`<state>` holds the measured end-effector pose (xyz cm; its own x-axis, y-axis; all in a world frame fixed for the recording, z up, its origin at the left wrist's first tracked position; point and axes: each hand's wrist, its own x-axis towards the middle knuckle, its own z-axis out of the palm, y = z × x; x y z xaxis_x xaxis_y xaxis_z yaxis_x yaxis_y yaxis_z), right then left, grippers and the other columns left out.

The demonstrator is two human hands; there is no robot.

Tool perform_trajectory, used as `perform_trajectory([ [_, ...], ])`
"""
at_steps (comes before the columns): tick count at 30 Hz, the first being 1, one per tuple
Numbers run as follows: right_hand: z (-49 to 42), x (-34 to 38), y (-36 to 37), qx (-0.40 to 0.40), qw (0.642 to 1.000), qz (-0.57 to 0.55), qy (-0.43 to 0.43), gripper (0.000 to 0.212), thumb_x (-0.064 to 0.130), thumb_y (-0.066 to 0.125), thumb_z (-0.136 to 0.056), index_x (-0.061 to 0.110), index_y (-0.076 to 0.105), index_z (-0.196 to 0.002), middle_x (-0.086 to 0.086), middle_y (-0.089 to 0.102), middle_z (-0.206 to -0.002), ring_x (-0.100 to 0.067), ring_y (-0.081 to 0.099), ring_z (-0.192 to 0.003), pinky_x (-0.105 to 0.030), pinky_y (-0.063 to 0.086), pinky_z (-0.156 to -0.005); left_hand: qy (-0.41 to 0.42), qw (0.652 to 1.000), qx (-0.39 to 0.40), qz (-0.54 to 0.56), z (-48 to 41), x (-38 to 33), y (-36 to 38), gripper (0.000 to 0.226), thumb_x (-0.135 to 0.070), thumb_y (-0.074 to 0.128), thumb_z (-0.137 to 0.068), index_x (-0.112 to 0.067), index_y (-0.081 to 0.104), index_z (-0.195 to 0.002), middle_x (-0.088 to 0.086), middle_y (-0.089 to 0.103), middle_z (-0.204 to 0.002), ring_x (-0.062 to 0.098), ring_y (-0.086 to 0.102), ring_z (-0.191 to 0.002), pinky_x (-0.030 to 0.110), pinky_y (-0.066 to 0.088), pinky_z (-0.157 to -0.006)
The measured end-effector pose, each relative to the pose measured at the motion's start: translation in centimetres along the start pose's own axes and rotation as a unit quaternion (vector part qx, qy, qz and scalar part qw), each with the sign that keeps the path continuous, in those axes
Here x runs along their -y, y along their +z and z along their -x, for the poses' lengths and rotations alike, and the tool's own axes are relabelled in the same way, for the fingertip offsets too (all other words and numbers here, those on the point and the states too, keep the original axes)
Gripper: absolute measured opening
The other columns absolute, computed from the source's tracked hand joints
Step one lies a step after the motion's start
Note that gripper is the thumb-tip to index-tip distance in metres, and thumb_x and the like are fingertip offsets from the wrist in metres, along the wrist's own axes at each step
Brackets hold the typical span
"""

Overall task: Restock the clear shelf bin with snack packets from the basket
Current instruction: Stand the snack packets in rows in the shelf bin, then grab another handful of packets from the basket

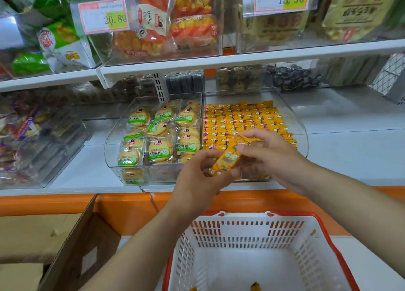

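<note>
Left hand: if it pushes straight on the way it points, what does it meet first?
Probably the right hand, pinching the same yellow packet the left hand holds; behind them lies the clear bin, though depth is unclear.

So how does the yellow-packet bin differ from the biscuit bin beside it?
The yellow-packet bin holds small packets in tight rows; the biscuit bin holds larger clear packs of round biscuits, lying loosely. The yellow-packet bin is on the right, with the left hand and right hand holding a yellow packet before it; the biscuit bin is on the left. Both are clear and stand side by side on one shelf.
</note>
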<state>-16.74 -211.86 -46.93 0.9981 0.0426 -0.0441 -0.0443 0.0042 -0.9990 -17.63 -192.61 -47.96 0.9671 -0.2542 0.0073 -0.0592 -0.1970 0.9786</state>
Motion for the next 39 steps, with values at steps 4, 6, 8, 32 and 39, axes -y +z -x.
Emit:
perform_trajectory([
  [4, 0.1, -0.2, -0.1, -0.043, 0.997, -0.059, -0.032, 0.035, 0.011, 0.075, -0.085, 0.02, 0.064, -0.116, -0.018, 0.071, -0.096, -0.032, 0.074, -0.09, -0.04, 0.061, -0.077, -0.017, 0.999, -0.011, 0.027, -0.4, 0.1, -0.3, 0.03, -0.027, 0.08, -0.086, -0.033, 0.066, -0.111, -0.001, 0.074, -0.107, 0.02, 0.073, -0.09, 0.023, 0.059, -0.066],
  [6, -0.2, 0.2, -0.2, -0.096, 0.993, -0.045, -0.057, 0.032, 0.011, 0.079, -0.082, 0.021, 0.065, -0.109, -0.011, 0.072, -0.095, -0.029, 0.074, -0.089, -0.039, 0.061, -0.078, -0.004, 1.0, -0.028, -0.011, -0.9, 0.5, -0.6, 0.027, -0.026, 0.079, -0.087, -0.032, 0.066, -0.109, -0.002, 0.075, -0.101, 0.019, 0.072, -0.086, 0.031, 0.061, -0.071],
  [8, -1.0, 0.7, -0.6, -0.173, 0.98, 0.032, -0.096, 0.029, 0.017, 0.082, -0.08, 0.028, 0.067, -0.102, -0.004, 0.069, -0.1, -0.021, 0.072, -0.088, -0.033, 0.059, -0.073, 0.029, 0.993, -0.061, -0.098, -1.5, 1.2, -1.3, 0.026, -0.027, 0.078, -0.088, -0.032, 0.064, -0.109, -0.009, 0.073, -0.095, 0.014, 0.07, -0.087, 0.034, 0.061, -0.077],
  [32, -7.8, -1.8, 3.8, 0.046, 0.754, 0.638, -0.147, 0.035, 0.054, 0.054, -0.094, 0.034, 0.068, -0.119, 0.005, 0.053, -0.115, -0.018, 0.045, -0.116, -0.036, 0.043, -0.091, 0.055, 0.856, -0.136, -0.495, -4.5, 5.1, -1.7, 0.049, -0.068, 0.062, -0.086, -0.03, 0.06, -0.117, -0.009, 0.069, -0.113, 0.018, 0.059, -0.112, 0.042, 0.031, -0.11],
  [39, -1.5, -2.5, 1.6, -0.049, 0.817, 0.538, -0.201, 0.024, 0.039, 0.066, -0.089, 0.032, 0.065, -0.111, 0.012, 0.05, -0.103, -0.013, 0.049, -0.104, -0.031, 0.041, -0.086, 0.094, 0.893, -0.129, -0.42, -2.0, 3.1, -1.9, 0.04, -0.047, 0.069, -0.09, -0.022, 0.061, -0.121, -0.005, 0.066, -0.114, 0.018, 0.059, -0.105, 0.041, 0.049, -0.096],
])
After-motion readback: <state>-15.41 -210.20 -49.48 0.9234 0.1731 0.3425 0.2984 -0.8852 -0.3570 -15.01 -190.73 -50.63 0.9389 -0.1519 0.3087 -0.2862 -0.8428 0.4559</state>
